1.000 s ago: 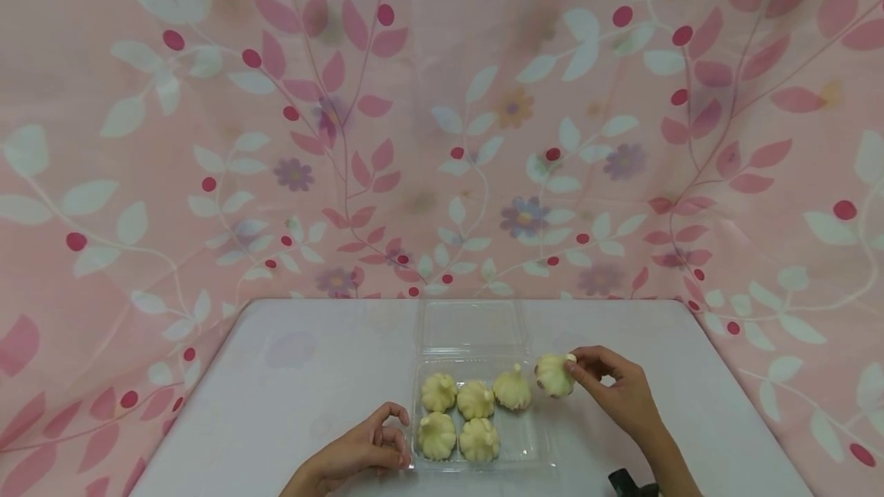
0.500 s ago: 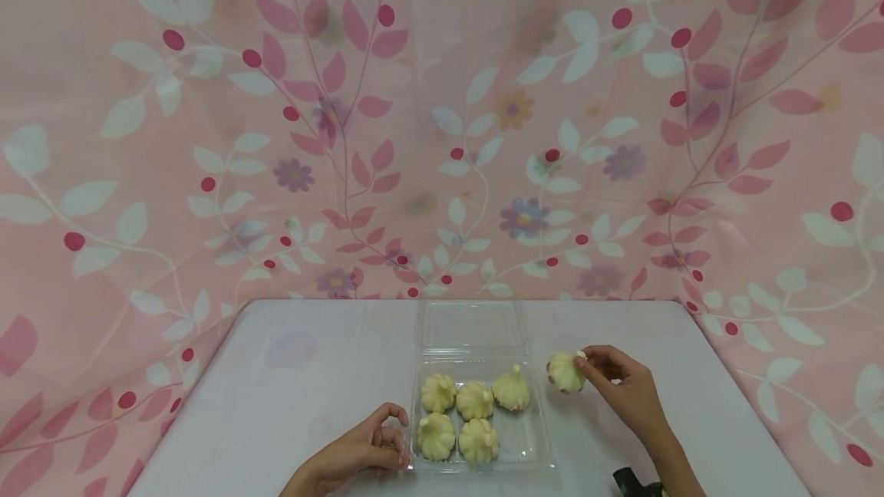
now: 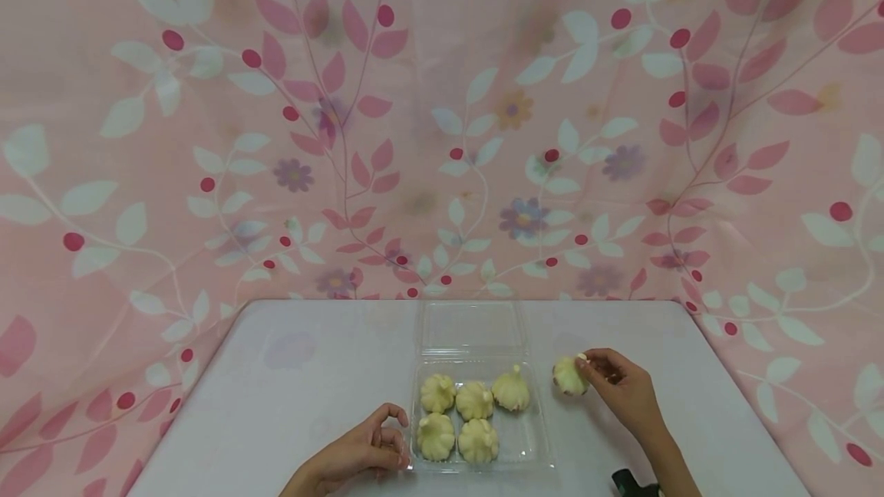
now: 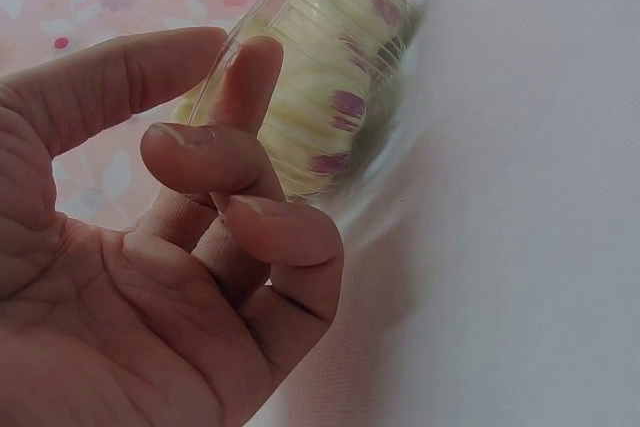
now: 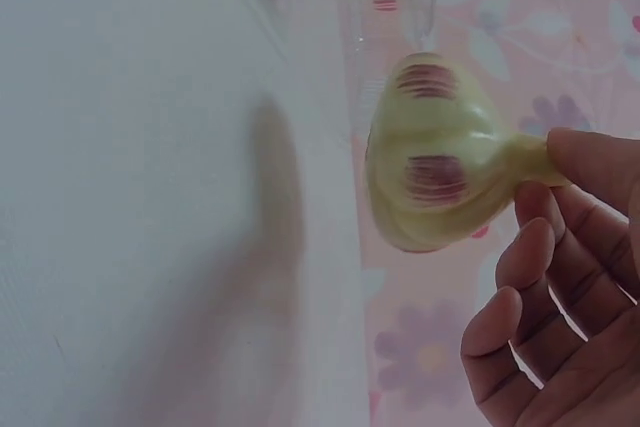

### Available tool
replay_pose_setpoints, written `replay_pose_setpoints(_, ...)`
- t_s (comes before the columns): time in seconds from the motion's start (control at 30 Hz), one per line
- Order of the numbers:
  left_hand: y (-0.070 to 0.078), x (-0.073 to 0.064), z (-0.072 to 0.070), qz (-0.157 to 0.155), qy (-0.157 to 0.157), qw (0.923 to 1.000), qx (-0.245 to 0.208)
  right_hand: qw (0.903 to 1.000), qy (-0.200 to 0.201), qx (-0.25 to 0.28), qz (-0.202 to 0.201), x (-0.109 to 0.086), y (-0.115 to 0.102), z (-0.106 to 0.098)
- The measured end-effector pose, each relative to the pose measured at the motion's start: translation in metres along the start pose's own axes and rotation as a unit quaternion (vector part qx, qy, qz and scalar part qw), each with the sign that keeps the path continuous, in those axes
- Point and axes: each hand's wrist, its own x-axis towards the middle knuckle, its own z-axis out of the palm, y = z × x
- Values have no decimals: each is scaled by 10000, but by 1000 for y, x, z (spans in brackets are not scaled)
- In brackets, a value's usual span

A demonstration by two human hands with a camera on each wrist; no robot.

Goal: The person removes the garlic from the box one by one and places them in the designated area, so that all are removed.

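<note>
My right hand [image 3: 625,390] pinches a garlic bulb [image 5: 430,162] by its stem between thumb and fingertips. The bulb is pale yellow with purple streaks and is held above the table, to the right of a clear plastic clamshell box [image 3: 521,443]. Several similar garlic bulbs [image 3: 478,440] sit in the box, three in the back row and two in the front; the front right part of the box holds none. At the box's left front corner, my left hand [image 3: 362,447] pinches the thin plastic rim [image 4: 215,72] between thumb and index finger, its other fingers curled.
The box's clear lid [image 3: 473,326] lies folded back toward the far edge of the white table [image 3: 297,374]. A dark object [image 3: 631,484] shows by my right forearm at the bottom. A pink floral cloth [image 3: 442,136] hangs behind the table.
My right hand has moved the garlic bulb to the right, away from the box, and slightly lower, with the bulb turning a little. The left hand stays at the box corner.
</note>
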Motion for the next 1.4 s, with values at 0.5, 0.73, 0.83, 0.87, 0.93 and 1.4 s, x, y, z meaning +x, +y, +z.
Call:
replay_pose_setpoints(0.5,1,-1,1,1,2,10000,9,9992,-16,-348,204,-3,6,3)
replay_pose_setpoints(0.73,0,-1,1,-5,21,10000,10,9975,-130,-431,550,-2,8,6)
replay_pose_setpoints(0.83,0,0,1,0,22,10000,18,9973,-158,-432,576,-2,7,8)
replay_pose_setpoints(0.87,0,0,1,-5,27,10000,18,9973,-181,-431,574,-2,6,8)
replay_pose_setpoints(0.93,0,0,1,-16,38,10000,19,9972,-227,-427,576,-2,5,8)
replay_pose_setpoints(1.4,1,-1,2,-14,9,10000,-52,9971,-543,-415,345,-6,-1,7)
